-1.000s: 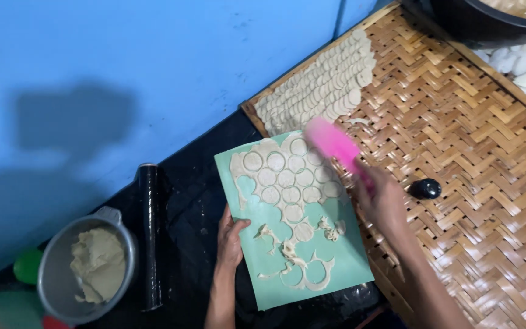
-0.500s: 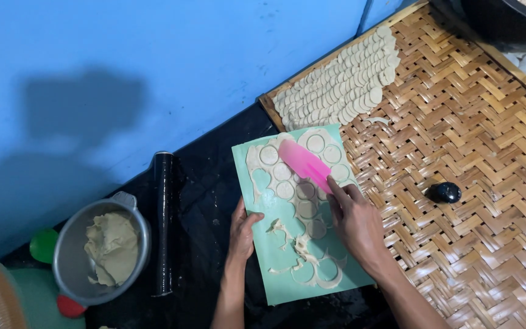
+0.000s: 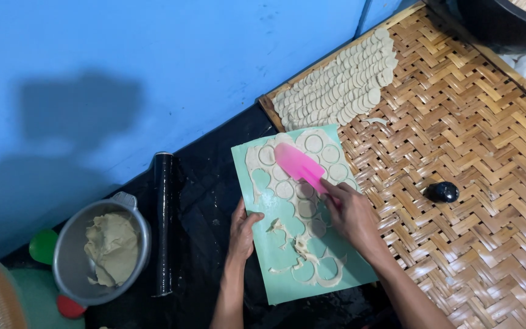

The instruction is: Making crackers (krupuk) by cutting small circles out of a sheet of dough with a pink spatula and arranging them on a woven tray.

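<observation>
Right hand (image 3: 351, 213) grips the handle of a pink scraper (image 3: 299, 166), its blade laid flat on rolled dough (image 3: 287, 189) cut into discs. Left hand (image 3: 241, 228), fingers together, presses the left edge of the green board (image 3: 287, 280) that carries the dough. The board lies partly on a woven bamboo tray (image 3: 488, 244), which bears rows of cut discs (image 3: 342, 82) and a small dark object (image 3: 442, 192), possibly a cutter. Left of the board: a black rolling pin (image 3: 164, 222) and a metal pot (image 3: 68, 262) of dough.
</observation>
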